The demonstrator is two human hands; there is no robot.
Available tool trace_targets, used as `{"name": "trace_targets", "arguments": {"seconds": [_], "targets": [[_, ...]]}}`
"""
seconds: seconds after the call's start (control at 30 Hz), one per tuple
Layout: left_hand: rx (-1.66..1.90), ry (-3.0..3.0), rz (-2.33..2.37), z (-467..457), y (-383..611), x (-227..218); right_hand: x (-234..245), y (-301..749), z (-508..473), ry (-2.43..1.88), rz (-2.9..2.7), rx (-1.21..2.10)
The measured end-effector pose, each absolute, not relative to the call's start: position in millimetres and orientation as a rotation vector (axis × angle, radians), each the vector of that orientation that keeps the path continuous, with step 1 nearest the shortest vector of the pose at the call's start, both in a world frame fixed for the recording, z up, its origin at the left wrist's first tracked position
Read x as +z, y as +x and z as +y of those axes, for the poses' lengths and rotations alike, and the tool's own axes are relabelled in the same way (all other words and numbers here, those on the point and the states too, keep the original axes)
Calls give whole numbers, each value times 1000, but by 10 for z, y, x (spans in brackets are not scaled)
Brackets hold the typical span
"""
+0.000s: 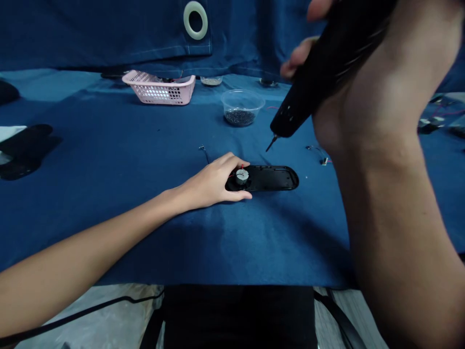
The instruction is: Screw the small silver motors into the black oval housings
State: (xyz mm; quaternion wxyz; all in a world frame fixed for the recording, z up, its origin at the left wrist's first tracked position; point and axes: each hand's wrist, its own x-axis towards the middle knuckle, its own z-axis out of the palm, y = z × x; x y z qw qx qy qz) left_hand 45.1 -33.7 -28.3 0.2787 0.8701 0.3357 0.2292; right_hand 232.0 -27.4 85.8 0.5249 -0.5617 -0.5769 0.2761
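My left hand (pixel 221 180) grips the left end of a long black plastic housing (pixel 274 178) lying on the blue cloth, thumb on the near side and fingers on the far side. Between thumb and fingers, a small round silver motor (pixel 241 176) with red and black wires sits in the housing. Raised at the upper right, my right hand (pixel 348 97) is wrapped around a black electric screwdriver (pixel 316 77). Its thin bit points down and left, above and apart from the housing. Part of the right hand is hidden behind the tool.
A clear plastic bowl (pixel 242 104) of small dark screws stands beyond the housing. Behind it on the left is a pink basket (pixel 163 91) with parts inside. Small wired pieces (pixel 323 159) lie to the right, dark parts (pixel 29 150) at the left. A blue curtain (pixel 109 34) hangs behind.
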Motion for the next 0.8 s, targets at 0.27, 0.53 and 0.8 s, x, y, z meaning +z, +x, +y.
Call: {"name": "trace_targets", "arguments": {"seconds": [0.27, 0.53, 0.8], "targets": [[625, 2381, 880, -306, 439, -328, 664, 2131, -413, -1006, -1493, 454], [634, 2440, 892, -304, 438, -345, 498, 1900, -296, -604, -1349, 614], [636, 2435, 896, -306, 441, -336, 437, 1910, -252, -585, -1343, 618]]}}
